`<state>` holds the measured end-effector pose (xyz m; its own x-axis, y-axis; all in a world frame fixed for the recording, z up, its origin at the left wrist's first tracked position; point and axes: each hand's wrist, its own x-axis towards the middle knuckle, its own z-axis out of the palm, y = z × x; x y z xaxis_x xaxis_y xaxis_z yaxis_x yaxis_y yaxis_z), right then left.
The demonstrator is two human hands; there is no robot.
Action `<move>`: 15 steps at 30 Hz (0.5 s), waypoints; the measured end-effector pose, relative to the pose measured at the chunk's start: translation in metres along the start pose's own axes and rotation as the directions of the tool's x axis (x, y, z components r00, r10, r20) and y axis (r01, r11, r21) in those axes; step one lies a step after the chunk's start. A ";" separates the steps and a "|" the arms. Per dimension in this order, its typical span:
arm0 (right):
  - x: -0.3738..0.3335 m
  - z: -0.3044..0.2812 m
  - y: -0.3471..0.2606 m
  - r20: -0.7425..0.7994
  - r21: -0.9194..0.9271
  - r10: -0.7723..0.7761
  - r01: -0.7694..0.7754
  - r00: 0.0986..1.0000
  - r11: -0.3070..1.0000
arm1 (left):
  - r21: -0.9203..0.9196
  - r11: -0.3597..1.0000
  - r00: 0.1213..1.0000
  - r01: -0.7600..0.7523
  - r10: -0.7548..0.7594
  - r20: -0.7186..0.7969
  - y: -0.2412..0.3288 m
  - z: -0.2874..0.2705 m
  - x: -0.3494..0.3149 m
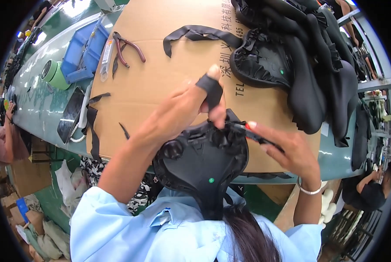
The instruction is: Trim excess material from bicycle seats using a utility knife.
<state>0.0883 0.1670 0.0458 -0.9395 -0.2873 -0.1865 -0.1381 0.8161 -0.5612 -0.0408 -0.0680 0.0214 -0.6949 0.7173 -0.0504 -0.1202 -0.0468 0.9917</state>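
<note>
A black bicycle saddle [191, 161] lies underside up against my body, its narrow nose toward me and a small green dot on its shell. Gathered black cover fabric runs round its rim. Over its far edge, my left hand [178, 109] is closed, with fingertips pinching the cover fabric; black tape wraps its thumb. My right hand [291, 150] grips a slim black tool with a red part, which looks like a utility knife [263, 139]. The tool's tip reaches the saddle's far right edge, close to my left fingertips, where the fabric hides its end.
Several black saddles [307, 83] are piled at the right of the cardboard sheet [151, 83]. Red-handled nippers [127, 49] and black fabric strips [199, 31] lie on the cardboard. Farther left stand a blue bin [84, 52], a green cup [54, 74] and a phone [71, 114]. Other people work at both sides.
</note>
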 end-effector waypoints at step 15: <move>-0.076 0.054 -0.096 -0.142 0.010 0.470 -0.474 0.871 0.881 | 0.166 0.554 0.109 -0.816 0.429 -0.897 0.049 -0.048 0.008</move>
<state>0.1896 0.0830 0.0704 -0.9278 0.2045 -0.3119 0.3266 0.8495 -0.4144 -0.0866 -0.0977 0.0636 -0.7631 -0.5649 0.3138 0.6180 -0.4958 0.6101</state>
